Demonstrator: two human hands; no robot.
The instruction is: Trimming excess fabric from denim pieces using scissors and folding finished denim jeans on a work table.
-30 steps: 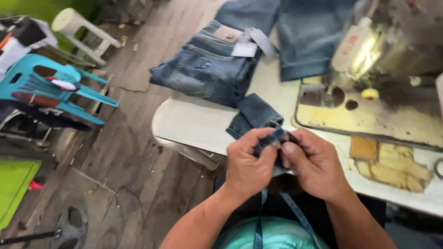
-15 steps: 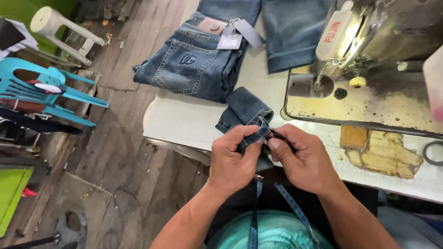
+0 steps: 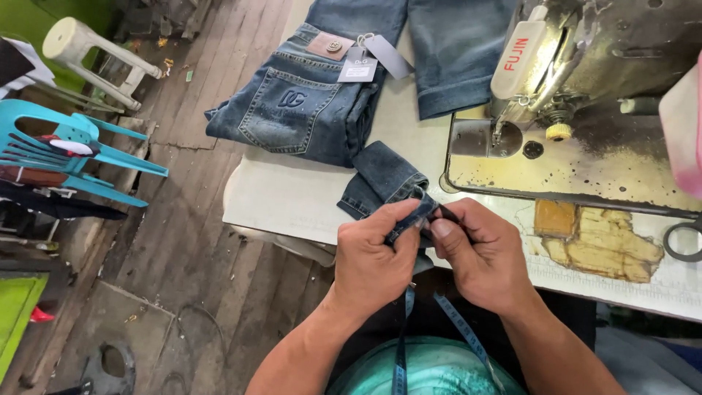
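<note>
Both hands pinch one small denim strip (image 3: 409, 219) just in front of the sewing machine (image 3: 585, 66) — left hand (image 3: 373, 256) and right hand (image 3: 479, 252) fingers pressed together. Loose grip could let it slip off the bench (image 3: 292, 197) — onto the floor.

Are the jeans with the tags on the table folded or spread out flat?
Folded. The tagged jeans lie doubled over, back pocket up, at the edge of the table, with layered edges stacked along their right side.
</note>
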